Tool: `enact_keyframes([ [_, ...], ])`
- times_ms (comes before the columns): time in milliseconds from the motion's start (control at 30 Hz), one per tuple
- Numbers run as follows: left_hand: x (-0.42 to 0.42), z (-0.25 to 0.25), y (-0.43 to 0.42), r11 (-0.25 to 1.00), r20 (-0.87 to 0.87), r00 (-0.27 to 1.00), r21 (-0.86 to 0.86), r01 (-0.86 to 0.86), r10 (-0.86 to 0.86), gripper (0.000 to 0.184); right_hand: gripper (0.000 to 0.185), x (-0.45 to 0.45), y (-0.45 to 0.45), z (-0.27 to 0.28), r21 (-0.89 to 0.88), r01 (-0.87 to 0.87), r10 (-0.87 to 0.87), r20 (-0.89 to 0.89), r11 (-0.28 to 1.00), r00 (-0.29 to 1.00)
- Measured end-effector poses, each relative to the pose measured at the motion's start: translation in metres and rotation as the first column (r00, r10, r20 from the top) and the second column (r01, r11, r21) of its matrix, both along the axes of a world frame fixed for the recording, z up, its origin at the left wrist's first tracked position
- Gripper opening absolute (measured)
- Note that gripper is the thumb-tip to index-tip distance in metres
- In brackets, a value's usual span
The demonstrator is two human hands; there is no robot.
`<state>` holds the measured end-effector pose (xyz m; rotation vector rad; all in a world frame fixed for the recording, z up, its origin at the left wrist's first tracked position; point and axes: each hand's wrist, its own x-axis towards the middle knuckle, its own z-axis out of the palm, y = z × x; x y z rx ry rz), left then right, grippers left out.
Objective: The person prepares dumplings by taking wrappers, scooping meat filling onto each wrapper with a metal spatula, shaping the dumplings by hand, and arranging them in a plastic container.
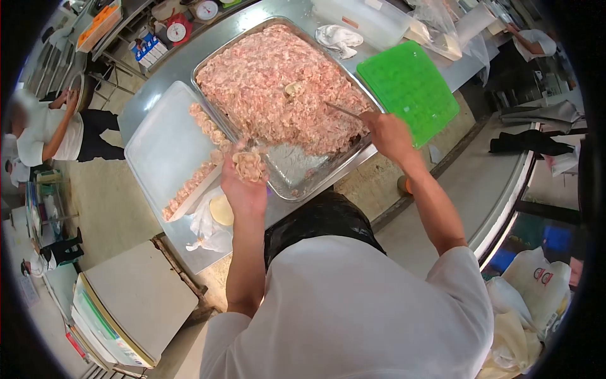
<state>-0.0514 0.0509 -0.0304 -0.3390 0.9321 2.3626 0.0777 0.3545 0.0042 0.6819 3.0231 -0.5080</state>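
A large metal tray (287, 193) holds a thick mass of pink minced filling (271, 69); its near corner shows bare metal. My left hand (243, 192) is at the tray's near left edge, fingers curled round a filled dumpling (250, 166). Over the tray's right side, my right hand (388, 134) grips a thin spatula (343, 110), its tip at the filling. Left of the tray, rows of filled dumplings (183, 188) line the edge of a white translucent tray (161, 136). Beside my left wrist lies a round stack of pale wrappers (221, 210) on white plastic.
A green board (410, 91) lies right of the tray. Behind are a white cloth (339, 40), a clear plastic box (369, 19) and a red scale (177, 30). One person (53, 136) stands at the left, another (533, 43) at the far right.
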Motion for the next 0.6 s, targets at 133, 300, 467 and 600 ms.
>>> enact_keyframes([
  [133, 0.004, -0.01, -0.008, 1.0, 0.062, 0.998, 0.021, -0.02, 0.018, 0.04, 0.02, 0.009, -0.002, -0.015, -0.068, -0.064, 0.058, -0.089, 0.996, 0.994],
  [300, 0.007, 0.004, 0.002, 0.996, 0.138, 0.987, 0.033, -0.081, 0.076, 0.042, 0.018, 0.013, -0.014, -0.008, -0.182, -0.02, 0.007, -0.073, 0.983, 0.997],
  [467, 0.004, -0.001, -0.003, 0.993, 0.162, 0.985, 0.096, -0.074, 0.058, 0.043, 0.018, 0.016, -0.015, -0.016, -0.21, -0.085, 0.052, -0.157, 0.974, 0.986],
  [600, 0.002, -0.012, -0.008, 0.98, 0.08, 0.997, 0.197, 0.006, -0.023, 0.045, 0.014, 0.012, -0.016, -0.015, -0.465, -0.019, -0.013, -0.065, 0.885, 0.998],
])
